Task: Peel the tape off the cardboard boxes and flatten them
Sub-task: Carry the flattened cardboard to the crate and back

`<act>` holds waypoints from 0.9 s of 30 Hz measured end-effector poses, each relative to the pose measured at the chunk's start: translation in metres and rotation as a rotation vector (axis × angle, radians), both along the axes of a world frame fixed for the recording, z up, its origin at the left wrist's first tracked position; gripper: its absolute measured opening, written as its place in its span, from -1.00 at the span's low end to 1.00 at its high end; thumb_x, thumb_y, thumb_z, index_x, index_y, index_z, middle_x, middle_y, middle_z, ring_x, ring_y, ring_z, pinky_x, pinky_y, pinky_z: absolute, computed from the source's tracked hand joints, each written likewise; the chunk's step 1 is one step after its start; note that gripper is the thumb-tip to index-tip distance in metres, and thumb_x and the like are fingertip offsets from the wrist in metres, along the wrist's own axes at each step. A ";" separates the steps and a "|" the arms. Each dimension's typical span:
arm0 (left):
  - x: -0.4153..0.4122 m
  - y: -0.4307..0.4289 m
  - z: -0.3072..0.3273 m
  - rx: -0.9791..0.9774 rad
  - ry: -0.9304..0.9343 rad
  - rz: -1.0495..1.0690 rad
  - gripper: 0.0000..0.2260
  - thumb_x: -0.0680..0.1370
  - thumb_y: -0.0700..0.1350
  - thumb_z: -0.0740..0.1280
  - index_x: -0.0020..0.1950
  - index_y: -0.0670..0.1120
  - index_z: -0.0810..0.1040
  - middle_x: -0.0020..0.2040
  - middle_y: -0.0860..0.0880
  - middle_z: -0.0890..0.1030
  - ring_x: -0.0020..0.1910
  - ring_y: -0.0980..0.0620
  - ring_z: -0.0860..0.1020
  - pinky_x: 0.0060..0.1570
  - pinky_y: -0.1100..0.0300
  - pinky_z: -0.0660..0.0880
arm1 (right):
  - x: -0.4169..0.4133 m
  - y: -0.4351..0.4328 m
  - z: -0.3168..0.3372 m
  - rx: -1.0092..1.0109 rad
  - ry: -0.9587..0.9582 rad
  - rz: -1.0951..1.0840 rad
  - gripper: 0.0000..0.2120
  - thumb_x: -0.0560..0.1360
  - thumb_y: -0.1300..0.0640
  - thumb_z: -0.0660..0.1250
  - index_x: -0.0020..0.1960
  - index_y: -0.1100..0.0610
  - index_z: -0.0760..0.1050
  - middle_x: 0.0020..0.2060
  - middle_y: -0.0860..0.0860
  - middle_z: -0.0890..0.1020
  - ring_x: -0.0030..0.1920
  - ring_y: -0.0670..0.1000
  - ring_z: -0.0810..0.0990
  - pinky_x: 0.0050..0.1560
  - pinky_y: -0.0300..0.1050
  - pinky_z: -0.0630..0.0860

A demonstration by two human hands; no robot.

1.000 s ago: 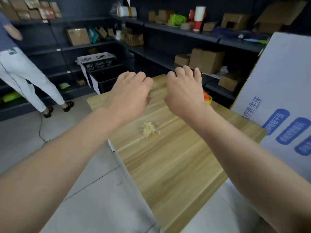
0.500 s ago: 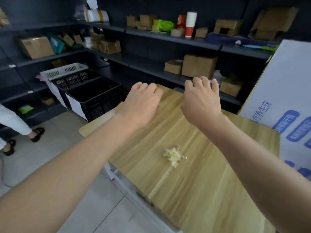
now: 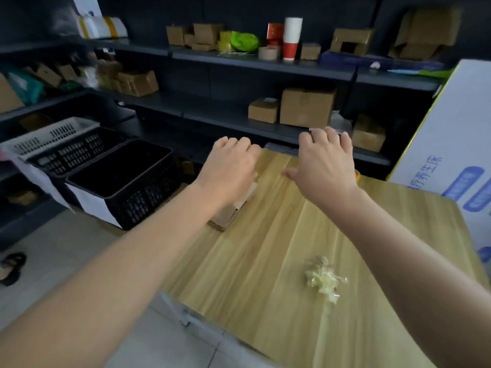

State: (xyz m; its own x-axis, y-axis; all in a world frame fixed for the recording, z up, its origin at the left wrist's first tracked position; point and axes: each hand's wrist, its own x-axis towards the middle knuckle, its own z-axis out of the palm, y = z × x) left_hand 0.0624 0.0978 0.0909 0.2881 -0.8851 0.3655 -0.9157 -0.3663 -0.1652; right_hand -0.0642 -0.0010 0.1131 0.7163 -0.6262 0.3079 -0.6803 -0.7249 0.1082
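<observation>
- The left hand (image 3: 231,168) hovers knuckles-up over the left edge of the wooden table (image 3: 260,261); its fingers are curled under, and their tips are hidden, so I cannot tell whether they hold anything
- The right hand (image 3: 328,166) reaches over the far edge with fingers nearly straight and slightly spread, thumb out to the side, holding nothing
- A piece of brown cardboard (image 3: 229,211) lies at the left edge, just under the left hand and wrist; how far it is flattened, or whether any tape remains on it, is hidden
- More cardboard boxes (image 3: 307,107) sit on the dark shelf beyond the far edge, well apart from both hands
- A crumpled wad of peeled tape (image 3: 322,278) lies near the near right part of the table
- The step looks like a reach for the next piece to work on
- To do it well, draw that box onto the bare middle of the table and pin it with one flat palm
- Find a loose tape end at a seam and pull low along the seam, so the card does not tear
- Keep the tape wad away from the work, since it could stick to fresh cardboard
</observation>
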 end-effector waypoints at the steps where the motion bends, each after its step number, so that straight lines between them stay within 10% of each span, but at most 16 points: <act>1: 0.016 -0.001 -0.004 0.008 -0.014 -0.002 -0.65 0.58 -0.04 0.24 0.33 -0.10 0.40 0.21 -0.06 0.49 0.18 -0.06 0.47 0.30 0.07 0.26 | 0.015 -0.002 -0.004 0.009 0.000 -0.004 -0.37 0.50 -0.17 0.31 0.40 0.19 0.28 0.37 0.16 0.36 0.46 0.18 0.18 0.47 0.15 0.04; 9: 0.143 -0.012 -0.033 -0.014 0.273 -0.008 -0.57 0.57 -0.02 0.29 0.40 -0.12 0.37 0.27 -0.08 0.48 0.24 -0.07 0.45 0.30 0.04 0.33 | 0.124 -0.011 -0.036 0.078 0.032 -0.055 -0.33 0.51 -0.18 0.28 0.46 0.19 0.22 0.41 0.15 0.33 0.48 0.18 0.16 0.48 0.14 0.03; 13: 0.207 -0.029 -0.084 0.003 0.786 0.046 -0.54 0.53 -0.01 0.36 0.39 -0.12 0.40 0.26 -0.07 0.49 0.20 -0.02 0.48 0.15 0.14 0.42 | 0.181 -0.016 -0.086 0.294 0.033 -0.143 -0.35 0.52 -0.16 0.27 0.45 0.19 0.22 0.40 0.16 0.33 0.45 0.17 0.22 0.47 0.09 0.13; 27: 0.337 -0.078 -0.264 0.255 1.382 0.317 -0.23 0.43 0.12 0.43 0.51 -0.12 0.18 0.45 -0.13 0.32 0.35 -0.13 0.38 0.31 -0.08 0.38 | 0.265 -0.040 -0.262 1.225 -0.370 -0.773 -0.43 0.52 -0.10 0.33 0.33 0.31 0.39 0.13 0.15 0.54 0.08 0.16 0.54 -0.12 -0.11 0.41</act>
